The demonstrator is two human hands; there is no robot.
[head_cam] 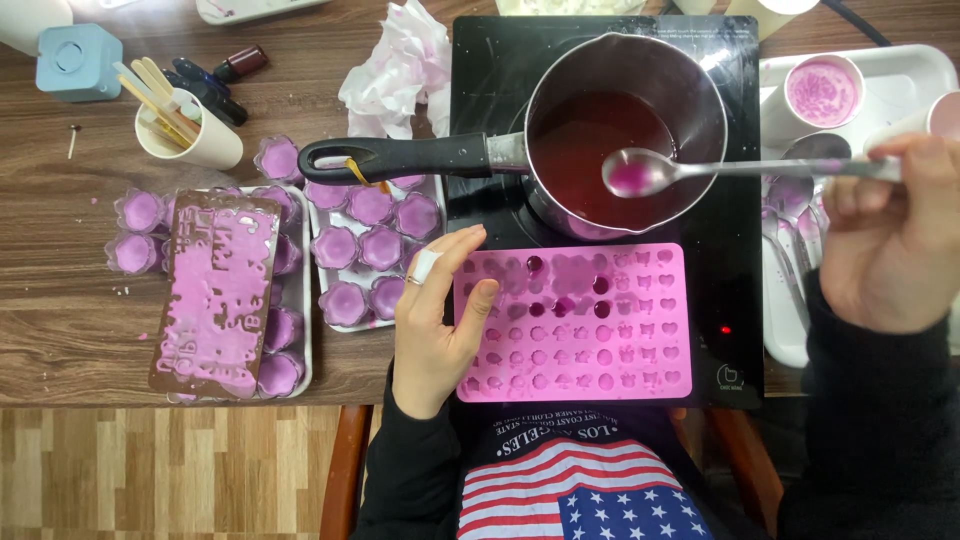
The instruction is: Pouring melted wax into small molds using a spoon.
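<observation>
- Right hand (885,235) grips a spoon (700,172) (purple liquid in its bowl) over the pan (625,130);
- Left hand (437,320), open, steadies the pink mould (575,322);
- Few far cavities filled; most empty.

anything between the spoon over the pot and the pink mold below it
Nothing visible. The spoon, held by the right hand, hangs over the saucepan; only the pot's near rim lies between it and the pink mold. The left hand rests on the mold's left edge, aside.
</observation>
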